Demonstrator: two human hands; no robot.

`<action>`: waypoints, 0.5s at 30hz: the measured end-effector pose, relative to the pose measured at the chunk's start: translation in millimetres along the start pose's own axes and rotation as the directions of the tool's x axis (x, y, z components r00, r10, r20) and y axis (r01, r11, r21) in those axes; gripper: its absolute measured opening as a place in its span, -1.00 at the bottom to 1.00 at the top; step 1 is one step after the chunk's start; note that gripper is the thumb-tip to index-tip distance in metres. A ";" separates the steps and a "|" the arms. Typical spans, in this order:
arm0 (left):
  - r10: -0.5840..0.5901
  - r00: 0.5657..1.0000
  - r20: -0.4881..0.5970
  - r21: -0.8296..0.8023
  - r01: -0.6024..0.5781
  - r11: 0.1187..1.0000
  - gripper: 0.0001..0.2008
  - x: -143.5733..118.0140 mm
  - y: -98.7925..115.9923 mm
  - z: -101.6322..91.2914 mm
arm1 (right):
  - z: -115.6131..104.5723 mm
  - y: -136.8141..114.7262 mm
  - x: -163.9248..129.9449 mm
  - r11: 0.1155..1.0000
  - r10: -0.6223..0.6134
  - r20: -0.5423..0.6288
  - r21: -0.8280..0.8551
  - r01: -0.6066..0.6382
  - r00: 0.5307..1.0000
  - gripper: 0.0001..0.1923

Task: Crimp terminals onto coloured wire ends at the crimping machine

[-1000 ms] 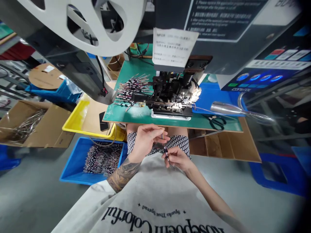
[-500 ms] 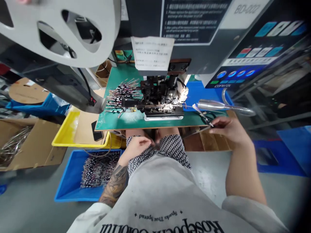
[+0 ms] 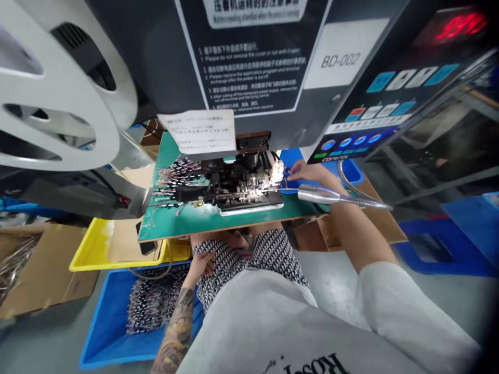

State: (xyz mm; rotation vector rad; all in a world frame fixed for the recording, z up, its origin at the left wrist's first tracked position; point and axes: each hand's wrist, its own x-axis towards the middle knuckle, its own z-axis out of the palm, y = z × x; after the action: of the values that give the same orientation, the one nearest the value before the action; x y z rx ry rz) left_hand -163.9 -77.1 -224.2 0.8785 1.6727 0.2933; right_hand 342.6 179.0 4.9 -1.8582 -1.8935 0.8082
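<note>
My right hand (image 3: 307, 172) reaches behind the metal lamp tube, just right of the lit crimping head. Its fingers are closed on thin wires (image 3: 286, 174), whose ends lie close to the crimping press (image 3: 249, 189); the machine partly hides them. My left hand (image 3: 200, 265) rests on my left thigh, fingers loosely bent and slightly apart, with nothing in it. A pile of wires with black and white ends (image 3: 181, 174) lies on the green tabletop (image 3: 187, 222) left of the press.
The silvery lamp tube (image 3: 317, 194) crosses before my right forearm. A large white reel (image 3: 113, 98) hangs at upper left, the control panel (image 3: 360, 124) at right. Below left stand a yellow tray (image 3: 88, 249) and a blue bin (image 3: 101, 322) of wires.
My right hand has moved up and inward from the table's right edge to beside the press, taking the wires along. My left hand has shifted outward on the thigh, and the view has tilted.
</note>
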 end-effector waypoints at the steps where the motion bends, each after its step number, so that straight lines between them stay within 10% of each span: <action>1: -0.010 1.000 0.000 -0.004 0.010 1.000 -0.39 3.0 -2.1 -0.9 | 4.1 4.2 3.8 1.000 0.014 0.069 0.012 -0.015 0.998 -0.55; 5: -0.034 0.999 0.013 -0.009 0.034 0.999 -0.34 11.0 -7.4 -3.8 | 12.4 18.3 9.2 0.995 0.029 0.231 0.085 -0.050 0.973 -0.64; 15: 0.000 0.997 0.072 0.030 -0.002 1.000 -0.37 21.1 11.5 -3.3 | 11.2 -11.4 -9.2 0.999 0.035 0.119 0.031 -0.039 0.992 -0.80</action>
State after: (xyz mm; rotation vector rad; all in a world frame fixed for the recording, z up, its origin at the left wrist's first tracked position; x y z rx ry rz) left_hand -163.5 -54.0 -231.6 0.9018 1.6139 0.2351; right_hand 327.3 168.7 4.6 -1.8685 -1.9074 0.9761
